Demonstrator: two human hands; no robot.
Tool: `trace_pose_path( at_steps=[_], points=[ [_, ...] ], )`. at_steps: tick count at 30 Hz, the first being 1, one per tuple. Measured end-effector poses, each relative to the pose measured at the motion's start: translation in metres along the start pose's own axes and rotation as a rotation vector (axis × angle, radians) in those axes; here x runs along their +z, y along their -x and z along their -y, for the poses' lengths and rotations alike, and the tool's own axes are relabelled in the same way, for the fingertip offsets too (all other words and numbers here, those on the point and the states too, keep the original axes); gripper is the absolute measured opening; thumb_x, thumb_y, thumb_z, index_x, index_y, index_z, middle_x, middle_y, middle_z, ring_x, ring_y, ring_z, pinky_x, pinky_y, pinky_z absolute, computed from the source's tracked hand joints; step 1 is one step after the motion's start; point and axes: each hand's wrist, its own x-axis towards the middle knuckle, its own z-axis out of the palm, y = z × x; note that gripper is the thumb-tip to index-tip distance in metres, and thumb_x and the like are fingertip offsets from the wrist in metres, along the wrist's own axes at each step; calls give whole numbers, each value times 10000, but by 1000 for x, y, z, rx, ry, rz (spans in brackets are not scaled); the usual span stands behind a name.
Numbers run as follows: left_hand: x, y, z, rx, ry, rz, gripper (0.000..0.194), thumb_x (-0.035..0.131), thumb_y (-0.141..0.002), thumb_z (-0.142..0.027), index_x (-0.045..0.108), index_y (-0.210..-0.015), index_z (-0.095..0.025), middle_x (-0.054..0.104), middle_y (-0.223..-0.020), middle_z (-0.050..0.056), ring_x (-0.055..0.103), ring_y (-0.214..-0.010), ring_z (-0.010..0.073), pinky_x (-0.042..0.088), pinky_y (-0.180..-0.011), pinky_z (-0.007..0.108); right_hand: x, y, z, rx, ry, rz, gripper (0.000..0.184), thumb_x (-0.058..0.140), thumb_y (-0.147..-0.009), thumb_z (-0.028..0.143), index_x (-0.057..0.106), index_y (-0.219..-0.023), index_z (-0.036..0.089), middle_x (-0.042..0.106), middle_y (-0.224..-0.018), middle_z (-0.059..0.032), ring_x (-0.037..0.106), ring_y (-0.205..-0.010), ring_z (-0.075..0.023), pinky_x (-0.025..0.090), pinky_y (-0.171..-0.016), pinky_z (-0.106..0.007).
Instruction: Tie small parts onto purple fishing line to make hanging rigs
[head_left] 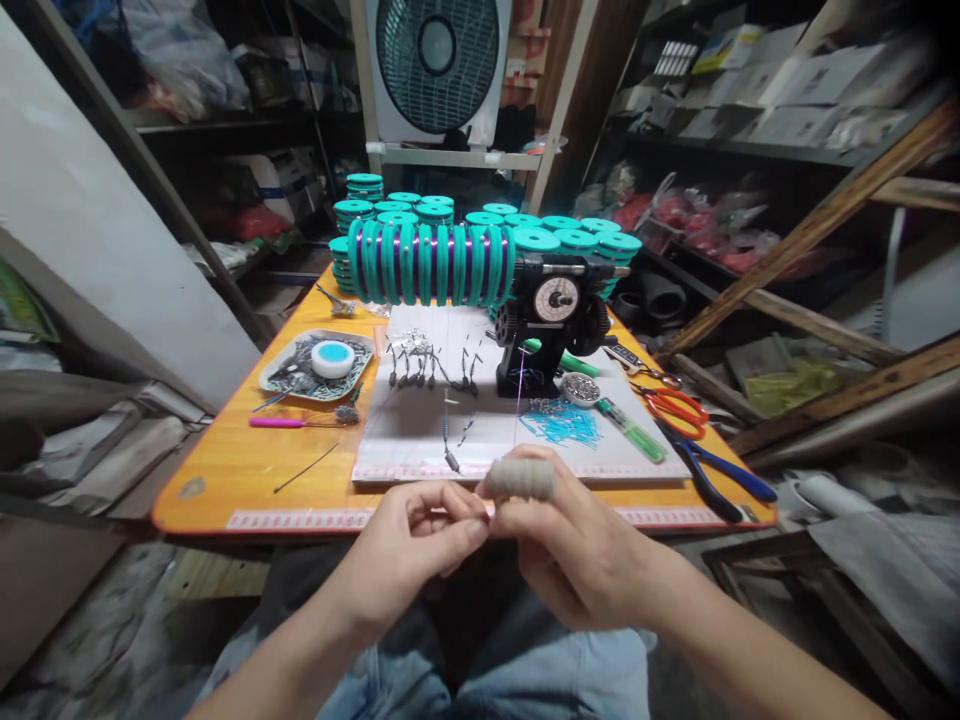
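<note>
Viewed from my remote post: a small, crowded workshop with storage on both sides. Signs I log: an orange-yellow worktable (217,455) filling the middle, a black geared device (546,338) with a round dial standing over it, teal spools (575,240) massed behind. Hand tools lie to the right, orange-handled scissors (677,408) near blue-and-black pliers (688,448); loose light-blue pieces (566,425) on a white board (405,430). Dark shelving (720,145) left and right, cartons (829,80) stacked on one side, plastic bags (180,50) heaped on the other. At the back I note a box fan (437,45); rough timber bars (832,275) cross the right side.
</note>
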Motion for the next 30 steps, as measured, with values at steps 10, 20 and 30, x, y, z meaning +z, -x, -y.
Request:
trace_pose_path(
  at_steps=[10,20,30],
  points=[
    [2,-5,8,-191,323,122,376,793,-731,-435,573,-659,-139,366,-565,-57,283,-519,61,255,-500,200,4,5,2,13,2,-93,135,629,-917,177,656,-789,213,695,-803,2,638,-788,-138,469,-891,-363],
    [7,2,12,920,-949,-264,149,585,-875,-8,641,-888,-145,605,-893,74,642,-817,162,544,-700,251,4,-8,1,348,-281,-262,129,604,-940,150,725,-909,185,682,-1010,-80,683,-819,-142,566,-693,-248],
    [14,3,8,191,-99,-31,200,689,-846,-215,601,-676,-156,637,-779,36,594,-698,122,466,-612,217,-2,8,-3,46,-181,-186,255,523,-859,48,591,-1067,179,687,-995,-105,675,-871,-183,575,-703,-281]
  ],
)
